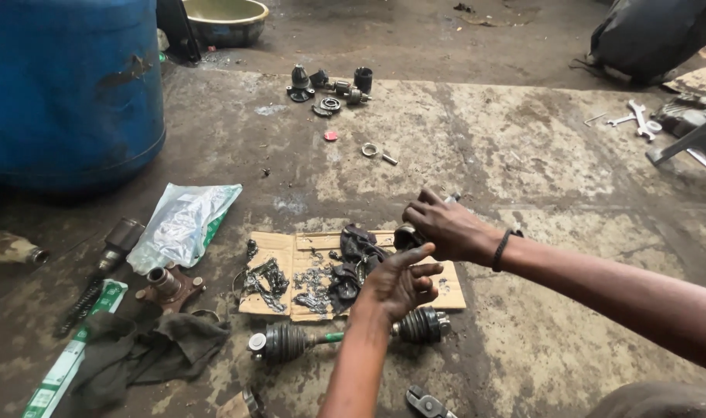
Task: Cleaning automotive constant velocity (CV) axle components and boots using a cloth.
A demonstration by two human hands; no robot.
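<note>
Greasy joint part held over a cardboard sheet on a workshop floor

Head view: the right hand (446,226) is clenched around a small, dark, rounded metal joint part (406,236), slick with grease, held above the torn, flat cardboard sheet (279,251). The left hand (395,285) hangs just below and beside that part, fingers loosely spread, gripping nothing and not touching it. On the cardboard lie black greasy scraps and a crumpled dark rag (357,246). Just below the left hand, on the stained, rough concrete floor (523,155), rests a drive shaft (345,337) with ribbed rubber boots at both ends. A crinkled clear plastic bag (182,224) lies to the left, near a big, scuffed blue drum (66,85). A shallow metal bowl (225,19) stands far back; its contents cannot be told.
</note>
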